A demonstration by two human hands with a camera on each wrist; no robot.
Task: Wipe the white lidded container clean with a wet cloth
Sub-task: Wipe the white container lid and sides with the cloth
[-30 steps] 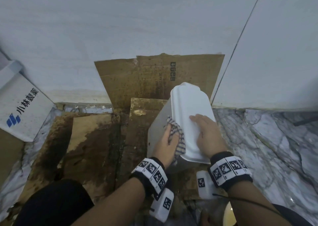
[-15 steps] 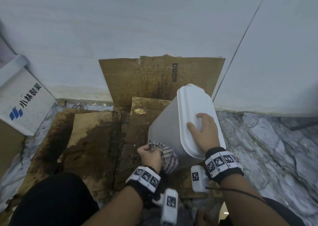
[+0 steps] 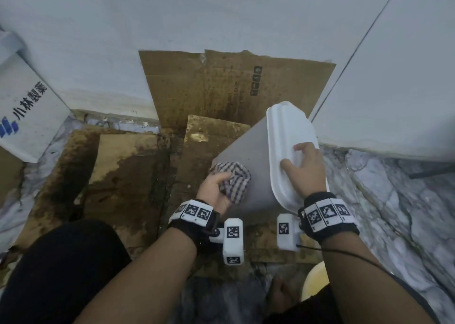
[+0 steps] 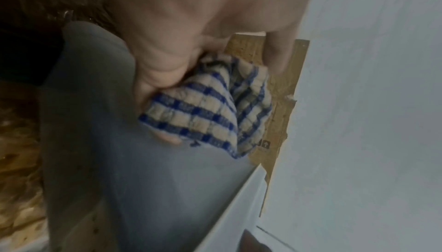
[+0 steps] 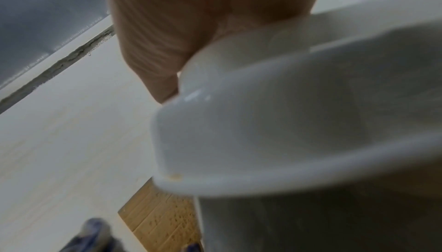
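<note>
Against tilted container (image 3: 248,156) side, cloth (image 3: 234,178) in clenched left hand (image 3: 213,188) (right hand (image 3: 306,171) round lid (image 3: 288,129)).

indoor corner: marble floor (image 3: 394,212), stained cardboard (image 3: 221,84)

Tilted container (image 3: 253,156) on cardboard (image 3: 202,156) — cloth (image 3: 234,180) against its left side.

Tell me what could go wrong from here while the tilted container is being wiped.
1. The container leans tilted on wet, stained cardboard, steadied only by the right hand holding the lid. Its base might slide, or the lid might come loose.
2. The left hand grips the bunched checked cloth low on the side wall. It could brush the dirty cardboard and smear grime back onto the container.
</note>
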